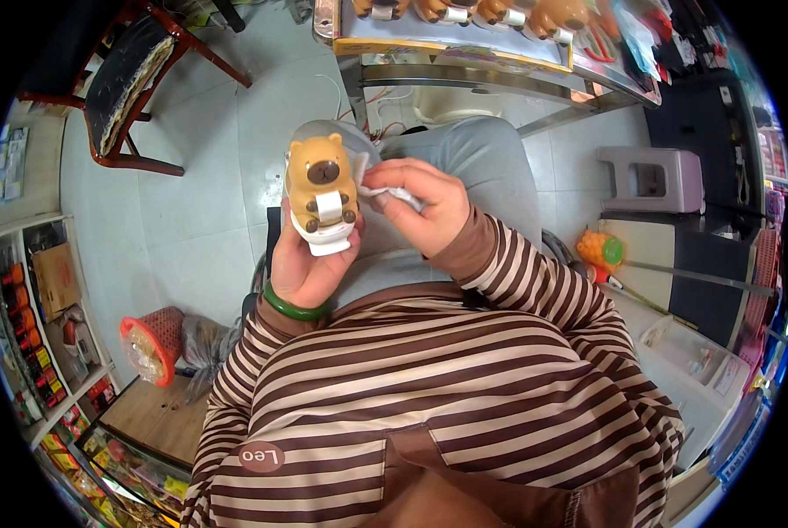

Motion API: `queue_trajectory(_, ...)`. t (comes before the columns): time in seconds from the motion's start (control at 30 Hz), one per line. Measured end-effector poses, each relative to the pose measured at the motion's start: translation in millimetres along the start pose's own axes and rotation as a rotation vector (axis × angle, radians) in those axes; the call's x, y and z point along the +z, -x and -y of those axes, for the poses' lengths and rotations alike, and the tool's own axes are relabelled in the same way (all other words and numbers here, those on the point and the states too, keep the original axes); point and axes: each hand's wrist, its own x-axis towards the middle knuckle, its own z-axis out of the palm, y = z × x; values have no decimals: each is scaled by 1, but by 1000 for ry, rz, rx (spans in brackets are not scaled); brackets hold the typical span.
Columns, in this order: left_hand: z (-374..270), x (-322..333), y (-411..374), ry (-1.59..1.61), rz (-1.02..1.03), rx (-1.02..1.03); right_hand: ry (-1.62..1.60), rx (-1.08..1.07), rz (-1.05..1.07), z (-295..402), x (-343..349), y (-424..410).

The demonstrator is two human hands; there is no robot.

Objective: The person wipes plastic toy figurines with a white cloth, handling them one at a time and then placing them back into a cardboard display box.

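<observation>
My left hand [311, 264] grips a brown plastic capybara-like figurine [323, 175] seated on a white toilet-shaped base [331, 243]. The figurine faces up and holds a small white roll with a strip hanging from it. Pinched in the fingers of my right hand [427, 204] is a crumpled white cloth or tissue [404, 196], close against the figurine's right side. Whether the cloth touches the figurine is hard to tell. Both hands are above my lap, over the grey trousers [486, 171].
Ahead, a metal table [473, 78] carries a shallow display box [453, 49] with several similar figurines [446, 12]. A torn chair [133, 86] stands at left, near a red wastebasket [153, 343]. To the right are a plastic stool [651, 179] and a translucent drawer unit [684, 363].
</observation>
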Motion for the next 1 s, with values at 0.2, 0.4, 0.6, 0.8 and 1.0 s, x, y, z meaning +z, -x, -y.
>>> queue_trajectory(0.2, 1, 5, -2, -181, -60, 38, 23, -168, 85, 11, 11, 4)
queue_trajectory(0.4, -1, -22, 7, -694, -35, 201, 212, -500, 200, 4, 17, -1)
queue_trajectory(0.6, -2, -19, 9, -219, -145, 22, 301, -723, 524, 9, 20, 3)
queue_trajectory(0.8, 0, -8, 8, -81, -98, 114, 116, -637, 367, 0, 15, -1)
queue_trajectory(1.0, -2, 1, 9, 125, -257, -2, 237, -386, 165, 1, 3, -10)
